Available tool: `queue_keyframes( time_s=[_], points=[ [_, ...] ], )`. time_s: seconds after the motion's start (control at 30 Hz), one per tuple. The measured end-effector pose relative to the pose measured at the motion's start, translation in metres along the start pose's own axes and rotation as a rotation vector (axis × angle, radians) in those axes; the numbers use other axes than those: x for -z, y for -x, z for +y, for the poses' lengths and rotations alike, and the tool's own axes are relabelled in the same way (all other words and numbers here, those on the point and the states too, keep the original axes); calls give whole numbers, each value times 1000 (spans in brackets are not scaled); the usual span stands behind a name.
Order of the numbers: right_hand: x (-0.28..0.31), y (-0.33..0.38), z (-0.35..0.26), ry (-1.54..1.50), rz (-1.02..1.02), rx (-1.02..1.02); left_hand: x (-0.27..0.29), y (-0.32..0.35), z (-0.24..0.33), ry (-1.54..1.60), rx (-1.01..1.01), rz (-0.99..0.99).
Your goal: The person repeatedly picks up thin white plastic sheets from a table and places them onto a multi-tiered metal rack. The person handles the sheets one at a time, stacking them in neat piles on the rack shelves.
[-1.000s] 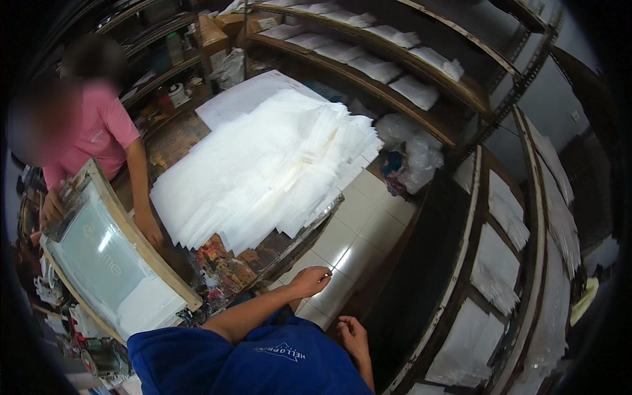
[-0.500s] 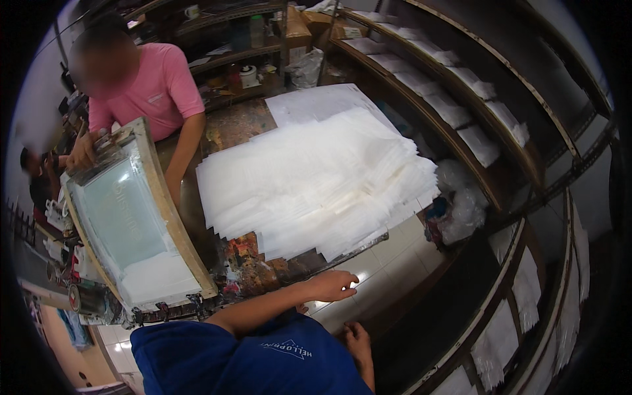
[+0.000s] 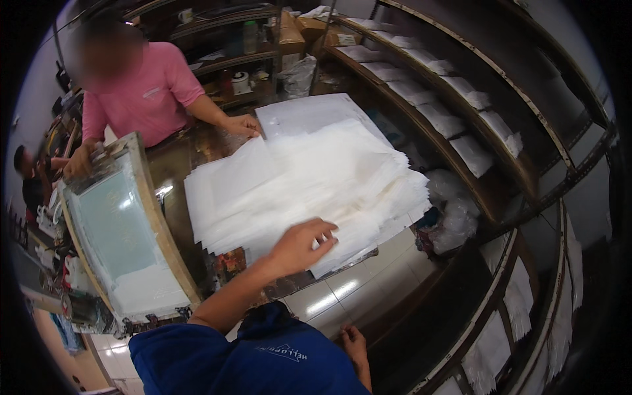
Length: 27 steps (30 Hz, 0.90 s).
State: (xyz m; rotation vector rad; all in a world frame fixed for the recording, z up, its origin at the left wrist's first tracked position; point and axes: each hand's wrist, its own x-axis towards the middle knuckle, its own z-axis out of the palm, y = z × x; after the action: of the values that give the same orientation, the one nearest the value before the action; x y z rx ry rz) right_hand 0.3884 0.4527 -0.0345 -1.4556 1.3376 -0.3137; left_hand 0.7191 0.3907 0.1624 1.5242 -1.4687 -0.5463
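Observation:
My left hand [image 3: 305, 246] reaches over the near edge of a broad pile of thin white sheets [image 3: 309, 178]. Its fingers are apart with nothing between them; whether they touch the sheets I cannot tell. My right hand [image 3: 353, 342] hangs low beside my body, its fingers loosely bent and holding nothing that I can see. Across the table a person in a pink shirt [image 3: 151, 85] has one hand [image 3: 242, 125] at the corner of a white sheet lying on the pile. That person's other hand [image 3: 79, 161] grips the top of a raised printing screen [image 3: 108, 224].
The screen has a wooden frame and tilts up at the table's left end. Long racks [image 3: 421, 122] carrying white sheets stand at the right, with more racks at lower right. Clear plastic bags [image 3: 451, 210] lie beyond the table's right end. Tiled floor [image 3: 349, 289] shows below the table.
My left hand has moved up and forward from beside the table to above the pile. The other person's hand has come from behind the screen to the pile's far edge, with a sheet.

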Motion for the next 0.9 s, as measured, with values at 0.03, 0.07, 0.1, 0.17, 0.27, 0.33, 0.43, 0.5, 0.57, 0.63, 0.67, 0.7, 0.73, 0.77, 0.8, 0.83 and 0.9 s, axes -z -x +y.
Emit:
queue_keyframes(
  time_s=[0.03, 0.07, 0.1, 0.17, 0.27, 0.33, 0.43, 0.5, 0.57, 0.63, 0.67, 0.7, 0.73, 0.77, 0.8, 0.83, 0.9],
  points=[
    [0, 2, 0, -8, 6, -22, 6, -14, -2, -42, -4, 32],
    [-1, 6, -3, -14, 9, -42, 11, -27, -9, -79, -10, 101],
    [1, 11, -16, -17, -5, -111, 14, -42, -18, -124, -27, 146],
    [3, 12, -5, -7, -10, -170, 19, -76, -42, -200, 1, 166],
    [4, 19, 13, -10, 45, -189, 11, -134, -91, -364, 57, 164],
    [8, 23, 16, 16, 81, -211, 3, -174, -133, -500, 71, 150],
    [18, 33, -10, 44, 91, -317, -5, -221, -189, -686, 187, 140],
    [23, 45, -22, 113, 136, -354, -15, -251, -213, -860, 284, 53],
    [15, 56, 32, -12, 214, -225, -21, -268, -232, -961, 327, 4],
    [9, 68, 68, -88, 256, -187, -24, -279, -248, -1032, 343, -64],
    [5, 74, 77, -108, 259, -208, -19, -285, -252, -1055, 334, -103],
    [2, 81, 85, -127, 261, -229, -17, -288, -259, -1101, 291, -142],
    [1, 85, 69, -105, 242, -345, -19, -288, -257, -1146, 247, -192],
    [7, 85, 35, -87, 226, -454, -18, -291, -247, -1192, 196, -237],
    [9, 84, 15, -71, 205, -564, -19, -294, -243, -1237, 144, -281],
    [10, 83, 11, -65, 201, -538, -13, -292, -245, -1241, 132, -238],
    [3, 83, 15, -80, 225, -502, -15, -295, -250, -1240, 62, -168]
  ],
)
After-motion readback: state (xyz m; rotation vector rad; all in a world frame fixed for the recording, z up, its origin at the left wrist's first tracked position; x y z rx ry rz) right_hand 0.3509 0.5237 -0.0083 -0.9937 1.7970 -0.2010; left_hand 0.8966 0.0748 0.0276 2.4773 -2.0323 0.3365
